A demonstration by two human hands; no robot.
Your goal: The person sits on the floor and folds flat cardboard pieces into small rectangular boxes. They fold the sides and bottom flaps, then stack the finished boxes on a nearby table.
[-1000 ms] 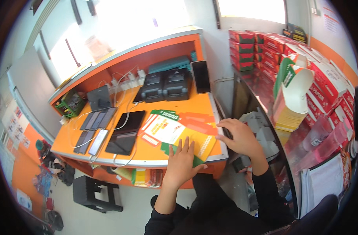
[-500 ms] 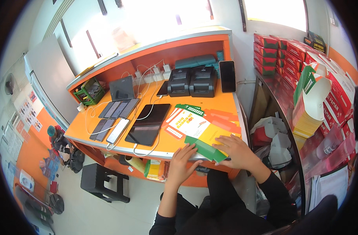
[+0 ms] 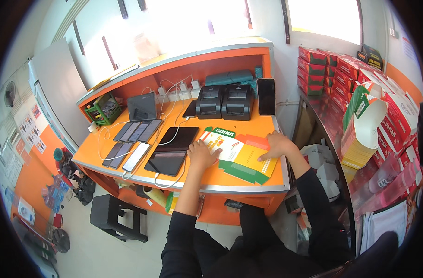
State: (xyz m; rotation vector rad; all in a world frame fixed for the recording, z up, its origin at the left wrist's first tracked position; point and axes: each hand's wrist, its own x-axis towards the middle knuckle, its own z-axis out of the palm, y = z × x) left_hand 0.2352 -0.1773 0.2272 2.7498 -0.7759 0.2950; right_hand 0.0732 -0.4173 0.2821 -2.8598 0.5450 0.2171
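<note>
Both hands, left (image 3: 201,154) and right (image 3: 276,144), press flat, fingers spread, on an unfolded carton (image 3: 237,153); tablets (image 3: 172,149) lie just left, seemingly touching nothing.

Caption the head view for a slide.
Both hands, left and right, press a flat printed cardboard box blank on an orange desk.

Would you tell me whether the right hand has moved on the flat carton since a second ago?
Yes. The right hand has shifted from the desk's right front corner inward onto the flat carton.
</note>
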